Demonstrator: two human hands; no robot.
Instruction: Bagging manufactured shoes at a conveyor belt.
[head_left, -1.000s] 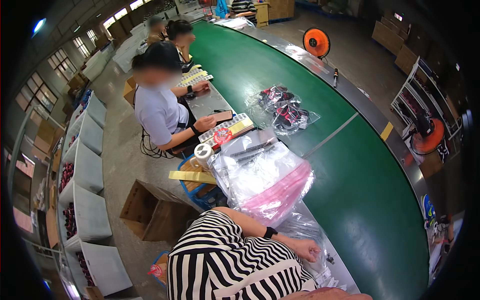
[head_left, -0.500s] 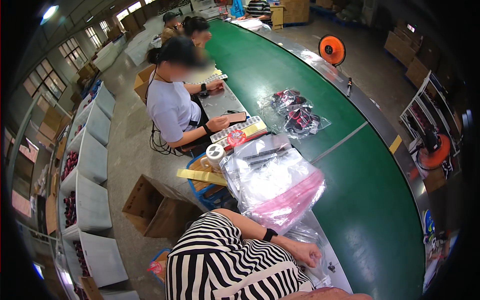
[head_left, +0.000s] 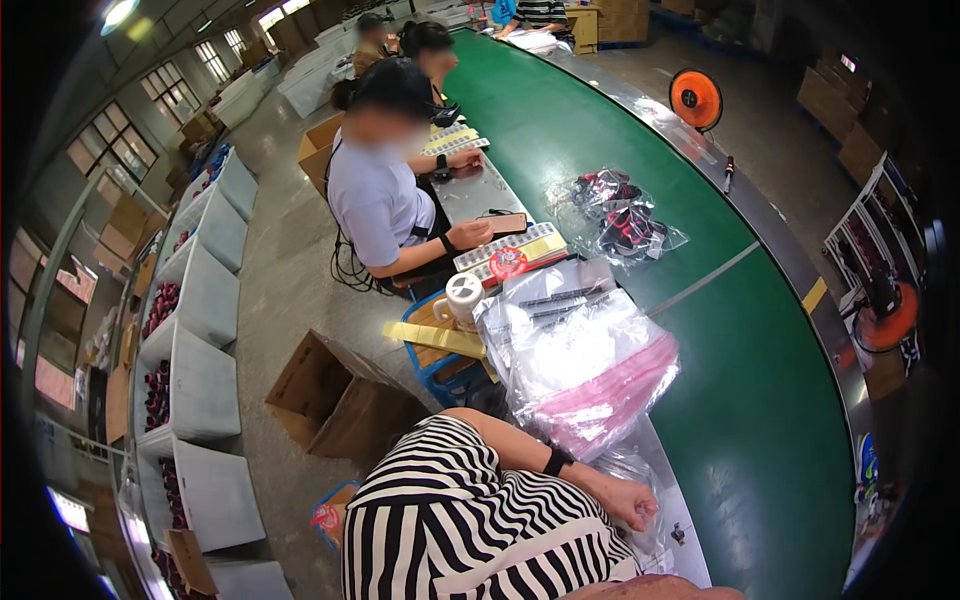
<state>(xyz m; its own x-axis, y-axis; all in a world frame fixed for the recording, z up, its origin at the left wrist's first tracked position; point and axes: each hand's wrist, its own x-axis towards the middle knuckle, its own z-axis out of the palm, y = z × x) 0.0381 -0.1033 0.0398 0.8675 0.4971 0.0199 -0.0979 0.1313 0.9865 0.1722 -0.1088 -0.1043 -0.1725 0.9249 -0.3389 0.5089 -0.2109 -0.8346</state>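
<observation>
My left hand [head_left: 632,504], with a black band at the wrist, is closed over the table's near end, its fingers curled at a clear plastic bag [head_left: 648,540]. The fingers hide part of the grip. A small dark metal-looking piece [head_left: 678,533] lies on the light tabletop [head_left: 668,480] just right of that hand. Beyond it rests a stack of clear plastic bags [head_left: 570,350], with a pink part [head_left: 610,400] nearest me. Only a strip of bare skin, apparently my right arm, shows at the lower edge; my right hand is out of the picture.
A green conveyor belt [head_left: 730,400] runs along the right, carrying bagged dark-and-pink shoes [head_left: 630,225]. Left of the stack are a white mug [head_left: 463,292] and an open cardboard box [head_left: 335,395]. A co-worker [head_left: 385,200] holding a phone [head_left: 508,224] sits beyond.
The view has swung, so the whole scene sits further right in the picture. My left hand stays closed beside the small metal-looking piece.
</observation>
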